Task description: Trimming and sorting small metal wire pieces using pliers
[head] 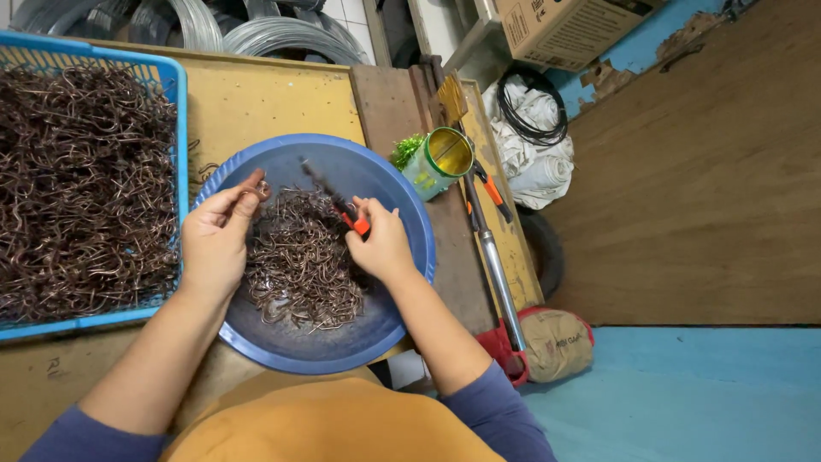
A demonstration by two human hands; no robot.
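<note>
A round blue basin lies in front of me with a heap of small brown bent wire hooks in it. My left hand is over the basin's left side and pinches one wire hook between thumb and fingers. My right hand is over the heap's right side, closed on a small tool with a red handle. Its dark tip points up and left toward the pinched hook.
A blue plastic crate at left is full of the same brown hooks. An open green-and-yellow tin stands right of the basin. Orange-handled pliers, a metal pipe, wire coils, a cardboard box and white cloth lie around.
</note>
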